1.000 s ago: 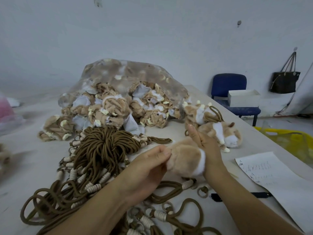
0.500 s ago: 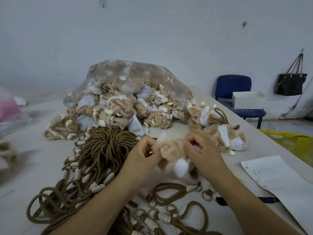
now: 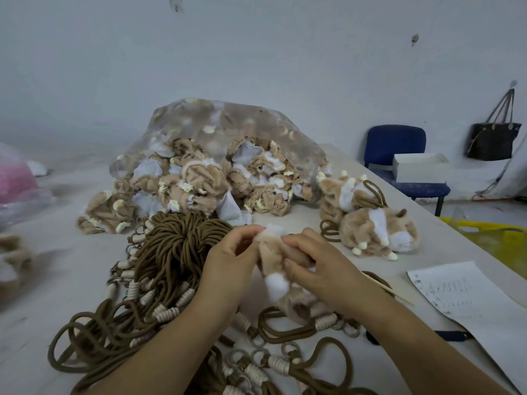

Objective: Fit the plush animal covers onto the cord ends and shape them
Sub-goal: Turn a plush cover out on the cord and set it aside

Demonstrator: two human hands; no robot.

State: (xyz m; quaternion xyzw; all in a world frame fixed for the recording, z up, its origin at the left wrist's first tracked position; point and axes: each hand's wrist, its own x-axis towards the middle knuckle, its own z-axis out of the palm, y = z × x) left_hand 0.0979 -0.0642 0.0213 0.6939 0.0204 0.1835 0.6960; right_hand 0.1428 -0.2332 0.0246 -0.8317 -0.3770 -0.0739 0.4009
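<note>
A tan and white plush animal cover (image 3: 271, 263) hangs between my two hands above the table. My left hand (image 3: 228, 266) pinches its upper left side. My right hand (image 3: 319, 266) grips its right side with curled fingers. A white tuft points down below my fingers. A big bundle of brown cords (image 3: 176, 252) with cream wrapped ends and rings lies at the left and under my arms. Two finished plush animals (image 3: 376, 229) on cords lie at the right. A clear bag of inside-out covers (image 3: 222, 172) lies behind.
A sheet of handwritten paper (image 3: 462, 297) and a thin wooden stick (image 3: 387, 289) lie at the right. A blue chair (image 3: 399, 155) with a white box, a dark handbag (image 3: 493, 141) on the wall and a yellow bin (image 3: 496, 238) stand beyond the table's right edge.
The cover was turned in my hands: my left hand moved up to pinch its top, and the white tuft now hangs down. My head moved slightly closer.
</note>
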